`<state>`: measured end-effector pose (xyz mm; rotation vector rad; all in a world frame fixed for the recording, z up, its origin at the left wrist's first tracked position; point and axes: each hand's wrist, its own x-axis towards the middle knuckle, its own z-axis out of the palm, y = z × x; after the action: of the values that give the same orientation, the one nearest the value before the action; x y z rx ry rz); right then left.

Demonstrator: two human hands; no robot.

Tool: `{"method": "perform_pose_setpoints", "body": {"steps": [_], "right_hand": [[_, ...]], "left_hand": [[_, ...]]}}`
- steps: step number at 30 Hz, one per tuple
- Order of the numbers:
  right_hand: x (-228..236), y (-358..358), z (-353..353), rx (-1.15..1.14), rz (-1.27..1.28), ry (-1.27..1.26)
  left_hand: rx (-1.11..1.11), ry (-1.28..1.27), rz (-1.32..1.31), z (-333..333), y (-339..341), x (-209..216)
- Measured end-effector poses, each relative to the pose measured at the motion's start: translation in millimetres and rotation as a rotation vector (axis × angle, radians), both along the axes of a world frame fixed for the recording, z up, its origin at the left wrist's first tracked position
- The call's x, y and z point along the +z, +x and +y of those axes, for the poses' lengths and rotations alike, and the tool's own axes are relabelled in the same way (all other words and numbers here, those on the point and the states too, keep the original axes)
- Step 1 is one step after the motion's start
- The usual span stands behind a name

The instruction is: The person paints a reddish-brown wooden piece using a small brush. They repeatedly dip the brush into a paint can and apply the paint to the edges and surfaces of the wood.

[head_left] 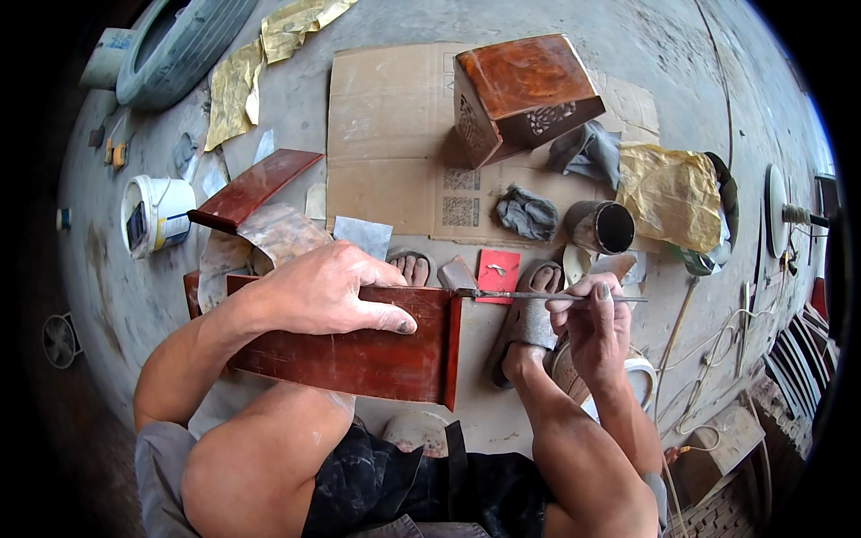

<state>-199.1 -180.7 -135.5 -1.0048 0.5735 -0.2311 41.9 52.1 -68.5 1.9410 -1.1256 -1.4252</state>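
A reddish-brown varnished wooden panel, with a raised strip along its right end, lies across my left thigh. My left hand grips its far edge, thumb stretched over the face and fingers mostly hidden behind. In my right hand a long thin dark rod-like tool is pinched. Its tip touches the far corner of the panel's end strip; whether it is a file or a fine brush I cannot tell. Just beyond the panel, a red square sheet carries small pale bits, beside a brownish block.
A carved wooden box stands on flattened cardboard. Nearby lie grey rags, a dark open can and yellow crumpled paper. Leftward are a white bucket, another wooden piece and a tyre. Cords trail at right.
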Motion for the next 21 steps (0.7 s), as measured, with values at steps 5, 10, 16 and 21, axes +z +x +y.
{"method": "perform_pose_setpoints", "body": {"steps": [5,10,16,21], "right_hand": [[2.7,-4.3,0.3,0.009,-0.032,0.169],[-2.7,-6.7,0.3,0.093,-0.104,0.203],[7.6,-17.5,5.3,0.153,-0.065,0.177],[10.5,-25.9,4.4,0.236,-0.094,0.129]], "left_hand": [[-0.004,0.005,0.043,-0.4,1.5,1.6],[0.019,0.007,0.103,-1.2,4.5,3.3],[0.061,0.035,0.112,2.2,10.1,1.6],[0.072,0.030,0.069,6.0,12.8,-4.8]]}}
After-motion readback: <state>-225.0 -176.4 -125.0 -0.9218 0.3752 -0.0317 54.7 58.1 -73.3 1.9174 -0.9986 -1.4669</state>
